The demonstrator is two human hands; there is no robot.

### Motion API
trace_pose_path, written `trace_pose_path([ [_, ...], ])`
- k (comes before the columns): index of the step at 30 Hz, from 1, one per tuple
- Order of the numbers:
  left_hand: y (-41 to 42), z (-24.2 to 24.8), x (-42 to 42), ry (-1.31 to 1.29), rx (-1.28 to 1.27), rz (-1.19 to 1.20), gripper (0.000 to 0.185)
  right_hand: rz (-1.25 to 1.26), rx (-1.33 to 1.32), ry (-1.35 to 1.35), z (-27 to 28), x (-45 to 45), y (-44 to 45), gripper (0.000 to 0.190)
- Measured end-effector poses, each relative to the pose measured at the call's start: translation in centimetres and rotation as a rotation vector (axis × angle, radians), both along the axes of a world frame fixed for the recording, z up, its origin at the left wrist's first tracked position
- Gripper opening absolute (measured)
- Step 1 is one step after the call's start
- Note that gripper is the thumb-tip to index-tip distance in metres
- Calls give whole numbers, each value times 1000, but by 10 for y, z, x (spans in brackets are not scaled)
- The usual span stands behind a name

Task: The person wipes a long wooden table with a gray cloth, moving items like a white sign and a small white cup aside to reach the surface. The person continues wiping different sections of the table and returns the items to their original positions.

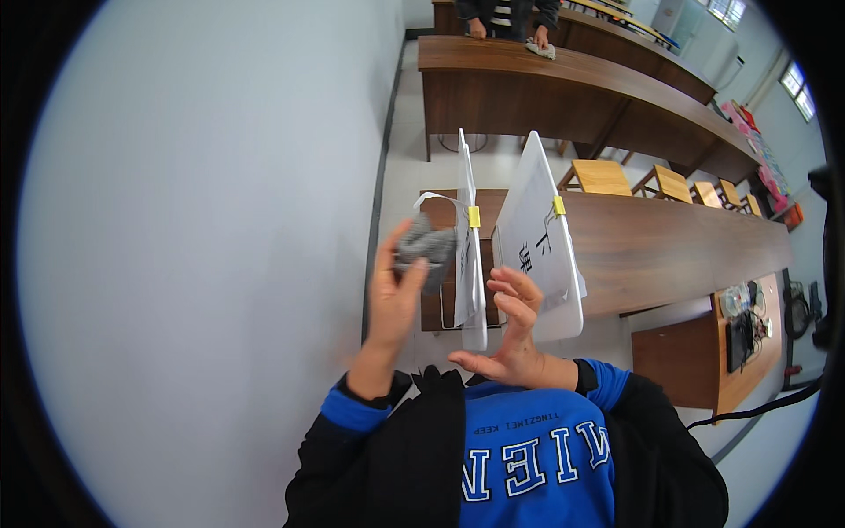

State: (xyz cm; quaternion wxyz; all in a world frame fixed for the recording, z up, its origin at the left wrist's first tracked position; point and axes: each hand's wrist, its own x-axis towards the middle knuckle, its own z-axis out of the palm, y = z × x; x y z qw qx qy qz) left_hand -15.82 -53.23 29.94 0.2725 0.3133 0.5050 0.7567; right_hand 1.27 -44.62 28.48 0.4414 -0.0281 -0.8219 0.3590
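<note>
My left hand [391, 297] grips a crumpled grey cloth [426, 251], blurred, close to the left face of a white board [470, 264]. My right hand [515, 330] has its thumb and fingers apart and holds nothing. Its thumb lies just below the near edge of that board, its fingers to the right; whether they touch it I cannot tell. Farther right a second white board [538, 251] stands on edge, bearing a paper sheet with large black writing. A yellow clip [474, 217] sits on the left board and another yellow clip [560, 206] on the right one.
Both boards stand at the left end of a long brown table [660, 244]. Wooden stools [601, 177] line its far side. Behind, a person [508, 20] presses a cloth [541, 49] on another table [528, 79]. A wall [231, 198] runs along my left; a desk [752, 356] stands right.
</note>
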Motion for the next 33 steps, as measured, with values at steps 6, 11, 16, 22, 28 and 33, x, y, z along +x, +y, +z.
trace_pose_path([
  [6, 21, -150, 26, 63, -185, -61, 43, -62, -66, -86, 6, -11, -13, 66],
  [11, 6, -184, 1, -199, -442, -254, 40, -67, -50, -132, 21, -8, -19, 52],
  [16, 52, -131, -30, -108, -176, -102, 44, -111, -72, -124, 14, -9, -21, 46],
  [22, 71, -139, -11, 371, -154, -2, 50, -120, -70, -109, 12, -13, -23, 46],
  [28, 66, -126, -22, 200, -32, -59, 47, -88, -53, -107, 13, -18, -26, 47],
  [33, 94, -44, -43, 497, 124, 42, 46, -91, -52, -104, 12, -17, -24, 49],
])
